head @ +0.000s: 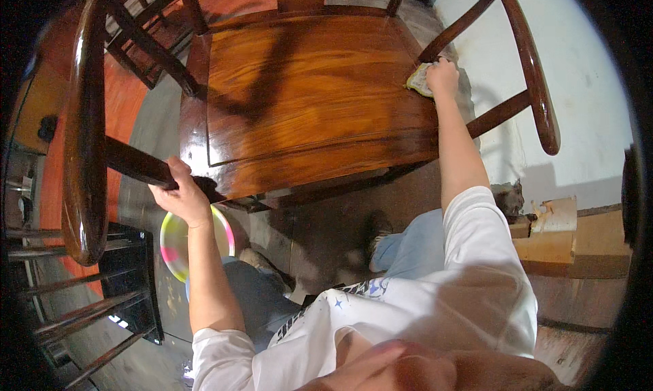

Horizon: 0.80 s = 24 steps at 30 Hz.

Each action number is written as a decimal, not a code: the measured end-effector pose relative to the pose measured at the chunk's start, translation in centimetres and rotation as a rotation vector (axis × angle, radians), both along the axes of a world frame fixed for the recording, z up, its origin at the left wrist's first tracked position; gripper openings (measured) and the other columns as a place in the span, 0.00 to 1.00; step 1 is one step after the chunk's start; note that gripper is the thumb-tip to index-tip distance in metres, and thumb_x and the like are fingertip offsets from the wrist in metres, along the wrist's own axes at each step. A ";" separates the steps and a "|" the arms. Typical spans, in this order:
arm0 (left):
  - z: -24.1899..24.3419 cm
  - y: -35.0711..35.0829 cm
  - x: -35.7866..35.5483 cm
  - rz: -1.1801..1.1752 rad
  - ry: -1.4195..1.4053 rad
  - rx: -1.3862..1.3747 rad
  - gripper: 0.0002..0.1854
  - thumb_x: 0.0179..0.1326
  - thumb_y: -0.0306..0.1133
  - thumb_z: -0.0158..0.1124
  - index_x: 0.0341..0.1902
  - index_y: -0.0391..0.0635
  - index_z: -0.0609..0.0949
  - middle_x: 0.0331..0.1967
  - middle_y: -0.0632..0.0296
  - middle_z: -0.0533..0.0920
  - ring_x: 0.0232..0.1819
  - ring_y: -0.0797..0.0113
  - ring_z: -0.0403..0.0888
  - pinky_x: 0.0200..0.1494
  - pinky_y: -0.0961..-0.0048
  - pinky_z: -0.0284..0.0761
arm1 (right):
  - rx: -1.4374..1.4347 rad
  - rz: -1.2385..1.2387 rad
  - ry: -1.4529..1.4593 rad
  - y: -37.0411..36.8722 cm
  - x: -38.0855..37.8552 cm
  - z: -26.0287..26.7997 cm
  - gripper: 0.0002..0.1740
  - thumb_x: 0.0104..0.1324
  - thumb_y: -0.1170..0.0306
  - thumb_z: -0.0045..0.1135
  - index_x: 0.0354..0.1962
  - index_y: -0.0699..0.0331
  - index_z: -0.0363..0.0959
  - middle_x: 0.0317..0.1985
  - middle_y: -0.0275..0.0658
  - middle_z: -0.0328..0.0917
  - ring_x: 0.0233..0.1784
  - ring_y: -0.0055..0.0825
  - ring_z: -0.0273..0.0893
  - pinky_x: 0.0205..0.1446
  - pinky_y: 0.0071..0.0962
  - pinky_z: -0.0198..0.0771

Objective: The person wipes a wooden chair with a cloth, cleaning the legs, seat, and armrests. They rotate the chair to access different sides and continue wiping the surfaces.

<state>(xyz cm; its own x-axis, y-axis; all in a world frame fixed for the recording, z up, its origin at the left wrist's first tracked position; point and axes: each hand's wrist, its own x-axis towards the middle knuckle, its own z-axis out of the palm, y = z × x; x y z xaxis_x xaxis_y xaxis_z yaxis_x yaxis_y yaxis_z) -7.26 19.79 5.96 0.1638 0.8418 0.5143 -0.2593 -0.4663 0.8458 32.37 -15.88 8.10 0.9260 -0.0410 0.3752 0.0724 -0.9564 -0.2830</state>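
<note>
A polished wooden armchair (316, 90) stands before me, its broad seat shining under the light. My left hand (183, 194) grips the front post under the left armrest (86, 136), near the seat's front corner. On the far right side of the seat, my right hand (443, 77) holds a pale cloth with a yellow-green edge (419, 80). The cloth touches the seat's edge by the foot of a right arm post (459, 23). Part of the cloth is hidden under my fingers.
A basin with a yellow and pink rim (227, 222) stands on the floor below my left hand. Dark slatted wooden furniture (86, 289) is at the lower left, and another chair (148, 39) behind. A white wall (571, 95) rises close on the right, above a torn cardboard box (556, 233).
</note>
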 end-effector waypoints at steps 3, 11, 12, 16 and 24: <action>-0.2 0.1 0.1 0.095 0.070 -0.004 0.12 0.62 0.33 0.66 0.35 0.37 0.74 0.27 0.63 0.75 0.29 0.72 0.71 0.34 0.73 0.71 | -0.053 0.047 0.039 -0.2 -0.2 0.0 0.23 0.65 0.65 0.48 0.56 0.63 0.72 0.59 0.51 0.69 0.62 0.52 0.66 0.61 0.49 0.68; 0.1 -0.1 0.2 0.173 0.116 0.084 0.14 0.62 0.37 0.67 0.34 0.39 0.75 0.24 0.64 0.77 0.27 0.73 0.72 0.34 0.74 0.70 | -0.103 0.093 0.031 0.3 -4.3 0.3 0.26 0.66 0.60 0.49 0.59 0.62 0.70 0.61 0.51 0.67 0.63 0.56 0.65 0.64 0.49 0.65; 0.1 -0.1 0.1 0.167 0.127 0.072 0.14 0.60 0.37 0.68 0.36 0.37 0.76 0.27 0.62 0.77 0.29 0.71 0.73 0.37 0.73 0.72 | -0.118 0.131 0.009 0.0 -5.0 0.1 0.26 0.66 0.60 0.49 0.59 0.61 0.69 0.61 0.51 0.67 0.63 0.55 0.64 0.64 0.49 0.65; 0.2 -0.2 0.2 0.190 0.112 0.087 0.15 0.61 0.38 0.68 0.33 0.40 0.75 0.24 0.63 0.76 0.28 0.73 0.72 0.34 0.74 0.70 | -0.144 0.266 -0.049 -0.9 -8.3 -0.6 0.31 0.65 0.55 0.54 0.63 0.58 0.66 0.64 0.50 0.64 0.65 0.52 0.62 0.66 0.47 0.63; 0.4 -0.2 0.1 0.149 0.106 0.070 0.15 0.64 0.39 0.66 0.32 0.41 0.74 0.24 0.66 0.75 0.26 0.75 0.71 0.32 0.76 0.68 | -0.056 0.608 -0.227 0.1 -19.1 -0.3 0.37 0.61 0.52 0.61 0.65 0.56 0.64 0.70 0.53 0.54 0.73 0.59 0.50 0.71 0.52 0.53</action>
<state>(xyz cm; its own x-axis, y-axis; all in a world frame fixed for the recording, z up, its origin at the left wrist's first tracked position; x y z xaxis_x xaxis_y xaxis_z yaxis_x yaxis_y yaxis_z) -7.17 19.56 6.39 0.0964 0.8235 0.5591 -0.0946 -0.5516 0.8287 13.28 -15.77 7.82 0.6754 0.4911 0.5502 0.6576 -0.7387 -0.1479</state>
